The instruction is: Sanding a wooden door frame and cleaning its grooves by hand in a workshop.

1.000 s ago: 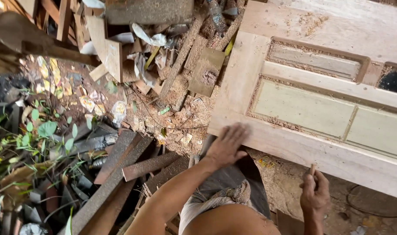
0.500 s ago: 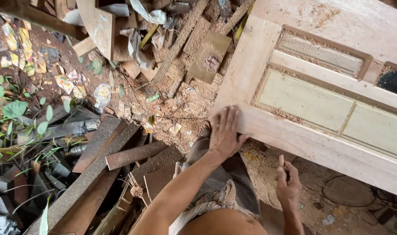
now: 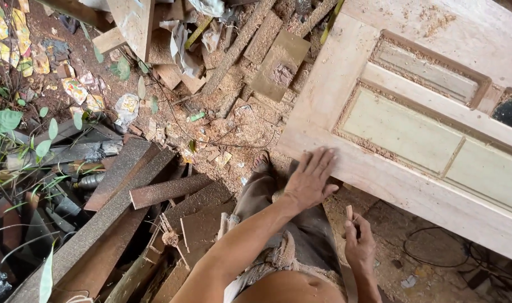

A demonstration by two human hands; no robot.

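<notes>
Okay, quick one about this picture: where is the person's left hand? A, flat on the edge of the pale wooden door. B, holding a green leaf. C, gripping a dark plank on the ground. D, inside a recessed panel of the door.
A: the left hand lies open, fingers spread, on the bare frame edge of the wooden door, short of its recessed panels, while the right hand holds a small wooden stick below the door.
</notes>
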